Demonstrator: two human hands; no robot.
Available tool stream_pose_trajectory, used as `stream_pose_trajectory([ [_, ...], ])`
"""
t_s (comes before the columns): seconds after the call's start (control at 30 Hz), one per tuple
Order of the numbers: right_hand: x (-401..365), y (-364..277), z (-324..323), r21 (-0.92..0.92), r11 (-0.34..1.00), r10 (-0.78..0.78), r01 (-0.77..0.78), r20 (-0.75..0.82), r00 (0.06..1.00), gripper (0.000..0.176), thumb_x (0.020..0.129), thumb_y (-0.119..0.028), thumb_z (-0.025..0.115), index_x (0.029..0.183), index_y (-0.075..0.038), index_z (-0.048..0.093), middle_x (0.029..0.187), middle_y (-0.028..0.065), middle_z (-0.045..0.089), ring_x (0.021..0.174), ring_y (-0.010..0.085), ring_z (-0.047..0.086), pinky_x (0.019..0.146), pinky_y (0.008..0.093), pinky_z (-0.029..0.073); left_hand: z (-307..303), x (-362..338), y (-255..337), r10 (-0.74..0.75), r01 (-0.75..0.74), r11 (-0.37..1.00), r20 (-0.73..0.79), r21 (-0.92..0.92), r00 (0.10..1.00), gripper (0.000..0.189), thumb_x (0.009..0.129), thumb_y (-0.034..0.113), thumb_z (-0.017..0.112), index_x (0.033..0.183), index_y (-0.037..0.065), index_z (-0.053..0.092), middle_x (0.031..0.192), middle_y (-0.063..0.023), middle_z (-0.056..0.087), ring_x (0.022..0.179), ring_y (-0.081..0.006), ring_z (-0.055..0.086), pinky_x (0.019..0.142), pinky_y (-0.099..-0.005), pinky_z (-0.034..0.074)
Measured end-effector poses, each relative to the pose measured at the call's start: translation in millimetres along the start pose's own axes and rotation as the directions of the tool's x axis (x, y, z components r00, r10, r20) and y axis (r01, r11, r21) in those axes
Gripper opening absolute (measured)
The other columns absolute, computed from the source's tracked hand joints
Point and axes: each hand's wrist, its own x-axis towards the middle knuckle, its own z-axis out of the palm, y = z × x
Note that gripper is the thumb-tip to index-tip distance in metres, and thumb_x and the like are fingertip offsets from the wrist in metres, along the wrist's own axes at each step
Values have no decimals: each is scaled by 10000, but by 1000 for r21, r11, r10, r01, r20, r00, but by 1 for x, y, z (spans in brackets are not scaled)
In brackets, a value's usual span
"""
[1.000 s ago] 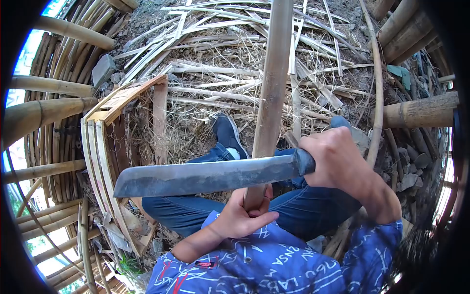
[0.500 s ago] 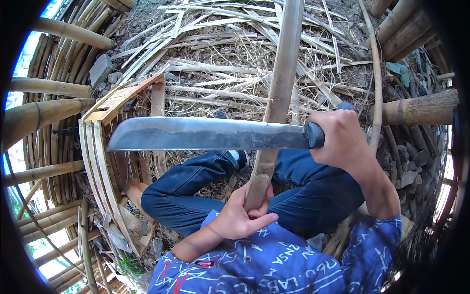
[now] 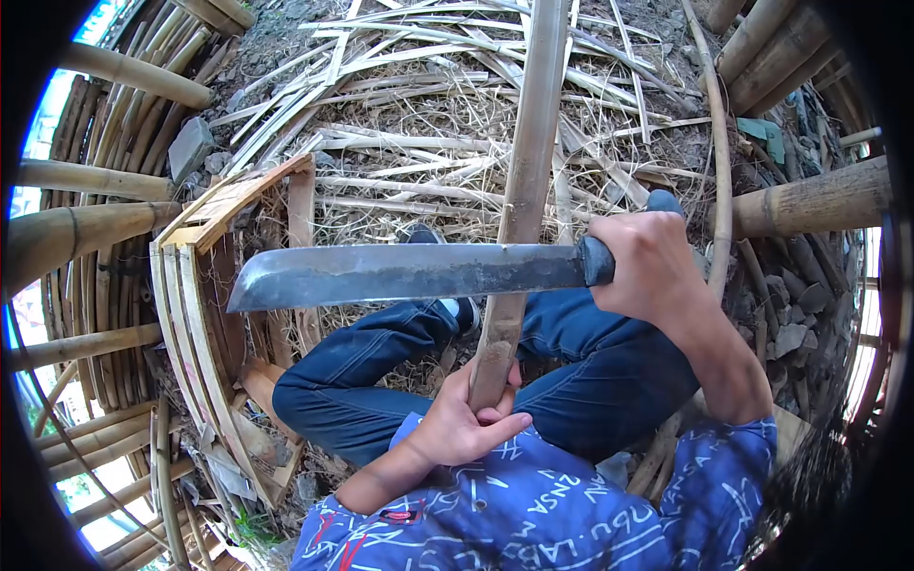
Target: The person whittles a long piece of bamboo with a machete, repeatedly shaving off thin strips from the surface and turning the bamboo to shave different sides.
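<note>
My right hand point(image 3: 640, 255) is wrapped around the dark handle of a machete point(image 3: 400, 273). The broad blade points left and lies across a long split bamboo strip point(image 3: 531, 162), overlapping it in this view. My left hand point(image 3: 471, 419) grips the lower end of that strip near my belly, fingers curled behind it and thumb out to the right. From there the strip slants up and away, past the top of the view. The part right behind the blade is hidden.
A wooden crate point(image 3: 195, 285) stands at my left by my bent knee. Cut bamboo strips and shavings point(image 3: 409, 152) litter the ground ahead. Bamboo poles point(image 3: 124, 71) jut in from the left, and a thick pole point(image 3: 809, 200) from the right. Rocks point(image 3: 790, 333) lie at the right.
The machete blade has shifted slightly down and right in view, its tip tilting lower. The bamboo strip's upper part has swung a little left. Both hands keep their hold.
</note>
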Motion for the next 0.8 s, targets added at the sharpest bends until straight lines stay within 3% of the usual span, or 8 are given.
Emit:
stream_pose_trajectory([
  [0.07,1,8,0,-4,1000,15,-14,9,1000,169,618,-186,697,708,-80,601,669,127,626,683,336,653,633,435,508,3,-5,-5,-1,1,1000,-3,-3,1000,352,817,-23,682,1063,63,445,619,83,317,544,-9,297,532,-192,271],
  [0.13,7,27,-2,-51,986,152,-157,-92,984,157,641,-179,701,748,-87,632,705,147,643,698,344,654,664,437,518,7,-14,-10,-62,61,994,-2,-95,998,350,821,-22,684,1062,66,447,620,85,323,547,-8,302,531,-190,281],
  [0.27,10,48,-7,-63,947,304,-316,-146,941,151,672,-138,692,807,-73,672,732,171,661,730,372,652,699,454,525,1,-23,-15,-90,92,991,27,-95,996,337,830,-18,691,1057,69,456,623,85,325,552,-5,303,529,-189,285],
  [0.33,7,52,-7,-48,944,315,-326,-158,936,152,674,-138,695,804,-63,673,721,175,657,740,377,651,701,467,522,-3,-25,-23,-86,91,991,49,-97,995,335,831,-18,691,1059,65,460,623,85,325,552,-5,300,528,-190,284],
  [0.43,-1,43,-8,14,953,298,-301,-187,936,150,675,-139,692,798,-57,669,724,179,655,733,374,651,699,463,520,-5,-20,-23,-79,84,994,82,-65,994,335,830,-19,691,1066,57,465,621,86,324,552,-7,294,528,-191,281],
  [0.53,-5,11,-18,71,982,180,-174,-80,981,165,648,-148,692,781,-54,662,715,172,651,710,370,648,678,448,521,-4,-11,-11,-51,52,999,75,-9,996,336,828,-20,690,1070,50,468,619,87,324,551,-10,290,528,-193,276],
  [0.6,-6,-10,-22,208,978,21,-28,39,999,209,570,-125,712,715,-33,591,659,160,603,668,367,623,613,418,486,-5,-5,-6,-30,30,999,66,14,997,334,827,-20,690,1069,48,471,618,87,324,551,-10,288,528,-193,273],
  [0.8,-7,-28,-13,155,983,-131,98,222,966,204,588,-172,699,729,-66,597,671,114,637,660,308,657,598,414,505,-7,3,-4,-30,30,999,-11,-15,999,341,789,-32,714,1035,38,489,612,87,357,562,2,320,539,-183,278],
])
